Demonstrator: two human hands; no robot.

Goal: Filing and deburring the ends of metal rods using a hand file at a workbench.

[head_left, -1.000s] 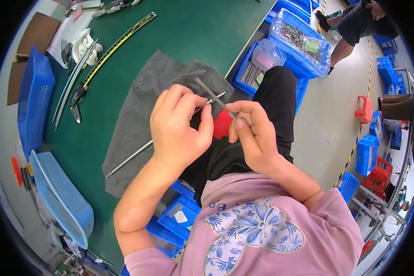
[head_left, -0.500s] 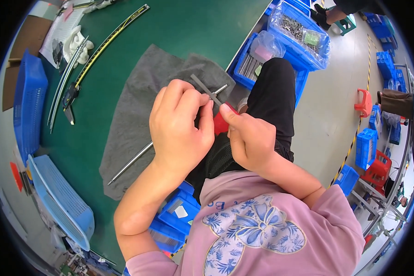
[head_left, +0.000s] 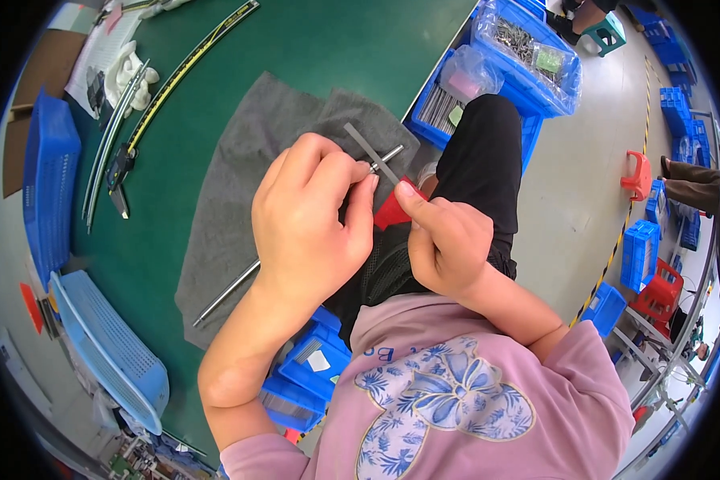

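Observation:
My left hand is closed around a thin metal rod. One end of the rod sticks out past the fingertips, and the other slants down-left over a grey cloth. In my right hand is a flat file with a red handle, its thumb stretched along the handle toward the blade. The grey blade crosses the rod just beyond my left fingertips and appears to touch it. My left palm hides the middle of the rod.
Left of the cloth, a caliper with a long yellow-black scale and several thin rods lie on the green table. Blue baskets line the left edge. Blue bins of metal parts stand beyond my knee.
My right hand has moved a little right and down with the file, and its blade crosses the rod slightly farther right. My left hand keeps its grip. The whole view has shifted slightly.

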